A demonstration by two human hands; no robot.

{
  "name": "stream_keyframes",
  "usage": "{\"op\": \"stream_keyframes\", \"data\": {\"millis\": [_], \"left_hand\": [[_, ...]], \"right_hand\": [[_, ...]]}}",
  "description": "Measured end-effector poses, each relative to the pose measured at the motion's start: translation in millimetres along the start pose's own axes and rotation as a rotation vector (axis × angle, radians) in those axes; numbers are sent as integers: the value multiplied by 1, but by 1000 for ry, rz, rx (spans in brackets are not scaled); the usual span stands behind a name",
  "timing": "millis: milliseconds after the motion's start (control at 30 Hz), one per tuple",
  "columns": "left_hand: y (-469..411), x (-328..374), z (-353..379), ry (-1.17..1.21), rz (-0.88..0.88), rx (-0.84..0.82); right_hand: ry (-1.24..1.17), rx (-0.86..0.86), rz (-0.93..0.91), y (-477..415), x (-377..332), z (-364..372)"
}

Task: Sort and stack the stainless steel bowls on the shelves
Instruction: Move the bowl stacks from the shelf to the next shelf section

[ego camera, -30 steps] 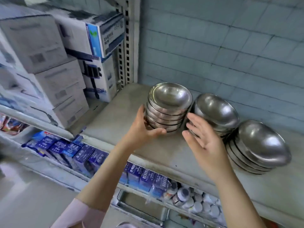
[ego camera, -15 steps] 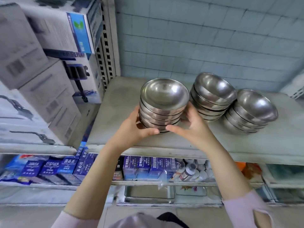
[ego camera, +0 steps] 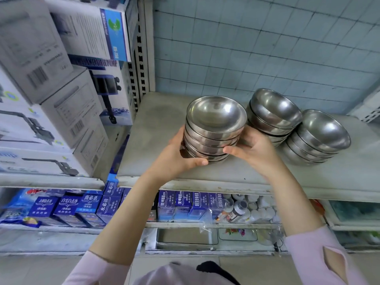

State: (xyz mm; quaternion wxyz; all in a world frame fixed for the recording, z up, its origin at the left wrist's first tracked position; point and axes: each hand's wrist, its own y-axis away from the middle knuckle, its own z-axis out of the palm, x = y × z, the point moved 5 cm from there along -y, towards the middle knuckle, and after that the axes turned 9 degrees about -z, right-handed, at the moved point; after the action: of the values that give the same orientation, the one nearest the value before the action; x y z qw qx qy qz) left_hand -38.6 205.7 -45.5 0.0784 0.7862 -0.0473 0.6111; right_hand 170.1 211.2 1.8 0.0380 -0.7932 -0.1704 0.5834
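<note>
Three stacks of stainless steel bowls are shown, the student notes; which one is in hand?

Tutor: The stack at 12 o'clock from the wrists, the held stack (ego camera: 213, 128). It consists of several round, shallow bowls nested rim over rim, with smooth, dully reflective metal. The left hand (ego camera: 178, 159) clasps its 9 o'clock side, the thumb curled across the lowest rims at the front. The right hand (ego camera: 253, 149) clasps its 3 o'clock side, the thumb pointing toward the left thumb and the fingers wrapped behind the wall.

Student: Does it rest on the shelf (ego camera: 156, 140)?

Tutor: It sits over the pale, matte, scuffed board near the front edge. Whether its base touches cannot be told, since the palms cover it.

Student: And the others?

Tutor: The middle stack (ego camera: 273, 114) lies just beside the held one at 2 o'clock, tilted toward the viewer. The right stack (ego camera: 322, 132) leans against it at 3 o'clock. Both are on the same board, before the tiled wall (ego camera: 246, 48) with its grey, square grid.

Student: What surrounds the shelf?

Tutor: At 9 o'clock are printed cardboard boxes (ego camera: 67, 112), rectangular and piled up. At 6 o'clock, on the tier below, are glossy blue cartons (ego camera: 107, 204) and small white-capped bottles (ego camera: 242, 210). A perforated steel upright (ego camera: 141, 48) rises at 11 o'clock. Soft pink sleeves (ego camera: 320, 256) cover both forearms.
</note>
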Motion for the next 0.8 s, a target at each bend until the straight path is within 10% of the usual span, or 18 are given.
{"op": "stream_keyframes", "data": {"millis": [800], "left_hand": [[16,25,1,216,160,98]], "right_hand": [[-13,-3,-108,-6,-34,-7]]}}
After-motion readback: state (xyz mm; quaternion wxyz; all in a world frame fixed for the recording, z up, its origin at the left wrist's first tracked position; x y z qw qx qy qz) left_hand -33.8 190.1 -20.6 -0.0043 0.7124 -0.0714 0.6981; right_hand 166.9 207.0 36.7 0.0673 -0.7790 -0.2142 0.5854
